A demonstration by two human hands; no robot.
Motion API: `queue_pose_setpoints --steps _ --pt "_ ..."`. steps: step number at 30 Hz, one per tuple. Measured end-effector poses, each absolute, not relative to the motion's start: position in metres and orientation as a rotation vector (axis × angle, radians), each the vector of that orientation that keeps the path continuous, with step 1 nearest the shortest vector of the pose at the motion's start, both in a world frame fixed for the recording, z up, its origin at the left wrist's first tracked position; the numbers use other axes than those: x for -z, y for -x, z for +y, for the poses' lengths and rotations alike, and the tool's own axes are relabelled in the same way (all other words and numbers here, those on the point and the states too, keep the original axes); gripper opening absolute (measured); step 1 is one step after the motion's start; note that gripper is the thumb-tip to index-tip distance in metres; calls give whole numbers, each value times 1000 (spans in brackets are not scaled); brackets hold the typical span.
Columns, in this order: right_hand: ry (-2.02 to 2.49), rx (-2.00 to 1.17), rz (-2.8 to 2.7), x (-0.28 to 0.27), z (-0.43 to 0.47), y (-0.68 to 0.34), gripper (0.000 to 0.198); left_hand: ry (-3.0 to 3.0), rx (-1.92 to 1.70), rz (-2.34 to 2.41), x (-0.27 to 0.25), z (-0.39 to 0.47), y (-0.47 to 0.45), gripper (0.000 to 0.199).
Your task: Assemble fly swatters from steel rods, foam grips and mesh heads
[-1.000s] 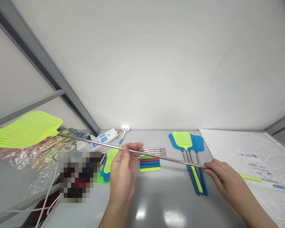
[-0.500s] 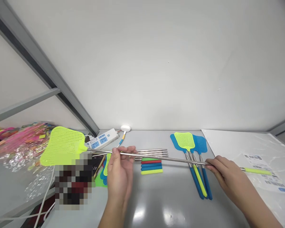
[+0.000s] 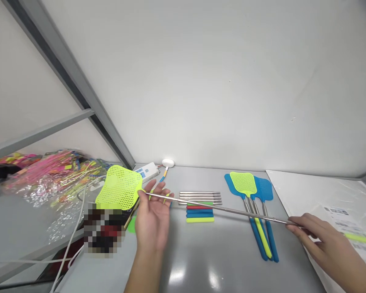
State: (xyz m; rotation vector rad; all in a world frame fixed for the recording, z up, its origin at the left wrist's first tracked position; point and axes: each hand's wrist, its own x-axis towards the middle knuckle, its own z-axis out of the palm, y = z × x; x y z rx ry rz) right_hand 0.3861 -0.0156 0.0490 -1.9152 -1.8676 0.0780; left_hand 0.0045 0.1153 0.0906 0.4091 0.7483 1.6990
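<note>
A yellow-green fly swatter with a long, extended metal rod stretches across the view, its perforated head at the left. My left hand pinches the rod just below the head, the thumb on it and the other fingers loosely curled behind. Farther right, my right hand grips the rod near the yellow-green handle. Beneath the rod lie several metal rods and a stack of coloured handles in green, red, blue and yellow. A group of blue and yellow fly swatters lies between my hands.
A power strip and a white round device are at the back left. Beyond the table's left side are plastic-wrapped coloured items and white cables. A white package with labels covers the right side.
My left hand now pinches the rod closer to the swatter head. My right hand has moved right and slightly down with the handle end. The camera view has turned a little left.
</note>
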Motion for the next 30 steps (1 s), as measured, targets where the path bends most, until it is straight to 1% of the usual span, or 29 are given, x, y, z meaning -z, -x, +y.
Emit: queue_pose_setpoints --steps 4,9,11,16,21,25,30 --pt "1940 -52 -1863 -43 -14 -381 38 -394 -1743 771 -84 113 -7 33" --pt "1914 72 -1865 -48 -16 -383 44 -512 -1488 751 -73 91 -38 35" --pt "1925 85 -1858 -50 -20 -386 44 -524 -1449 750 -72 87 -43 35" --pt "1920 109 -1874 -52 -28 -394 39 -342 -1572 642 -81 91 -34 43" --pt "1871 148 -1948 -50 -19 -382 38 -288 -1715 763 -82 101 -25 31" --pt "1876 283 -1978 -55 -13 -375 41 -316 -1748 846 -78 103 -25 32" --pt "1819 476 -2060 -74 -9 -351 38 -303 -1736 876 -72 94 -39 30"
